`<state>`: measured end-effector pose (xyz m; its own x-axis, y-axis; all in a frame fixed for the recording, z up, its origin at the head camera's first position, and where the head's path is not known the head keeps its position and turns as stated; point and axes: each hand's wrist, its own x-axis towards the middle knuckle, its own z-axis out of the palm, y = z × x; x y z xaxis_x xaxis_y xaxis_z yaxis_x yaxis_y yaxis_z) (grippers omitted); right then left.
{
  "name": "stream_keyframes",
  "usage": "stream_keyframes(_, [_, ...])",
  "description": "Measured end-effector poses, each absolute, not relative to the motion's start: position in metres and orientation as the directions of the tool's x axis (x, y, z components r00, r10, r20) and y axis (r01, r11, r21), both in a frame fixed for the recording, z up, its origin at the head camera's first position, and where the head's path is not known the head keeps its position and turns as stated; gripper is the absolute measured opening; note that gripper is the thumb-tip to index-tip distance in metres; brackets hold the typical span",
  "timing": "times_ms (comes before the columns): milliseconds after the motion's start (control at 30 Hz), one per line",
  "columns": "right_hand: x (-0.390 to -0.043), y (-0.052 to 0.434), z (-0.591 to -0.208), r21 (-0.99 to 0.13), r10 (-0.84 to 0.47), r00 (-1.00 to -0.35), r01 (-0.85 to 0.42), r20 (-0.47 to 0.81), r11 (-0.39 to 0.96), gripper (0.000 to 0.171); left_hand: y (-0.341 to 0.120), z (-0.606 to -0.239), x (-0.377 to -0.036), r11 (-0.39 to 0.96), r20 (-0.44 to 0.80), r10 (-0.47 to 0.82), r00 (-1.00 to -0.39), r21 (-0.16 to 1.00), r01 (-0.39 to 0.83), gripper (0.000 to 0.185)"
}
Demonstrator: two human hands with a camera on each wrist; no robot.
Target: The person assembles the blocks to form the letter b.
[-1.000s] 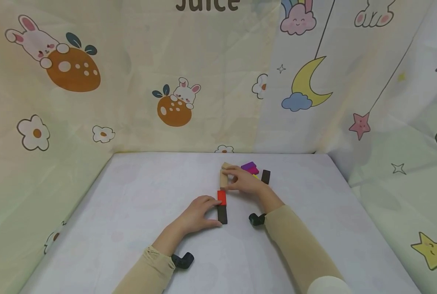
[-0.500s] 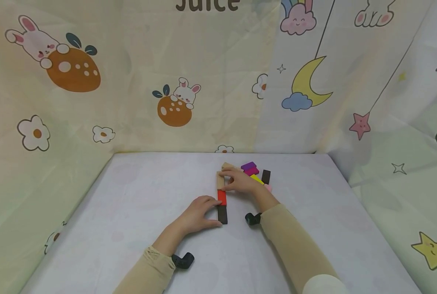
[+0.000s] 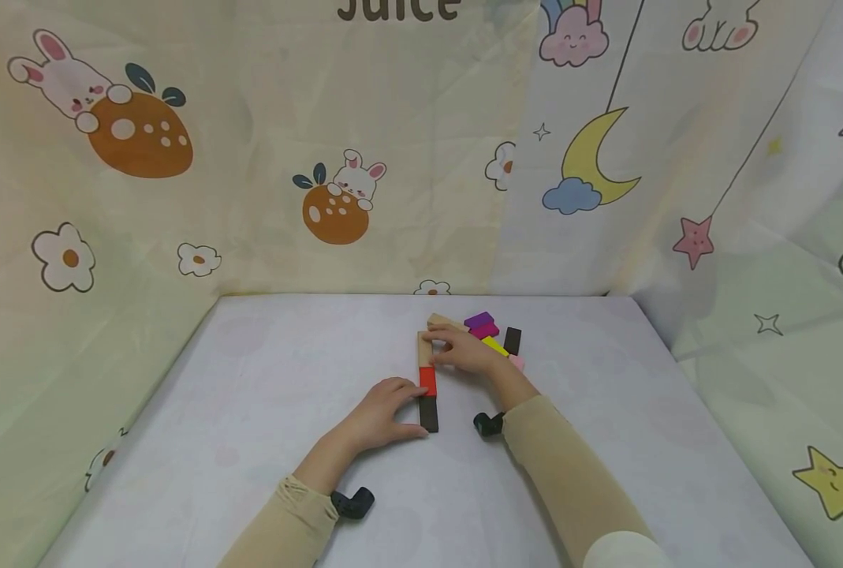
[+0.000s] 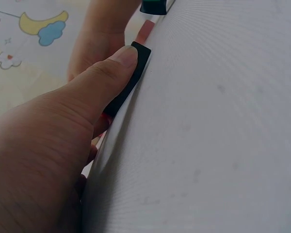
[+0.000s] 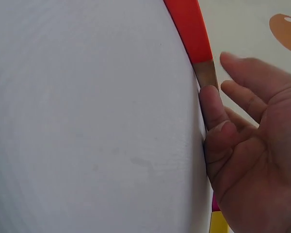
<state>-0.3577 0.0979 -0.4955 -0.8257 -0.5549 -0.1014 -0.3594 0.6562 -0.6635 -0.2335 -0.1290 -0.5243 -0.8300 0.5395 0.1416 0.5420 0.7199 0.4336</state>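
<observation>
Head view shows the left hand nearest, fingers relaxed, its thumb pressing the black block flat on the bench. Touching that block's far end lies the red block, and beyond it the tan block, all in one line. The right hand rests its straight fingers against the tan block. Just past this hand sit purple, yellow and dark blocks.
</observation>
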Motion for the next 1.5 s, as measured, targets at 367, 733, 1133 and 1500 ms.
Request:
stream_keyframes(367, [-0.353,0.096,-0.498,-0.715,-0.473,-0.873,-0.252,-0.122,0.652,0.053,-0.130,-0.524,-0.234,0.722,0.133,0.534,-0.835,0.442,0.532,0.072])
stream_keyframes(733, [-0.346,0.112,-0.511,-0.681,-0.209,-0.976,-0.194,0.061,0.706,0.045,-0.129,-0.525,-0.233,0.711,0.140,0.539,-0.831,0.453,0.538,0.072])
stream_keyframes(1133, [-0.344,0.118,-0.507,-0.606,-0.227,-0.973,-0.205,0.041,0.769,0.041,-0.131,-0.527,-0.234,0.714,0.145,0.534,-0.833,0.451,0.535,0.072])
stream_keyframes(1500, [-0.341,0.121,-0.510,-0.633,-0.252,-0.967,-0.218,0.037,0.743,0.042,-0.130,-0.527,-0.233,0.720,0.133,0.528,-0.839,0.454,0.525,0.073])
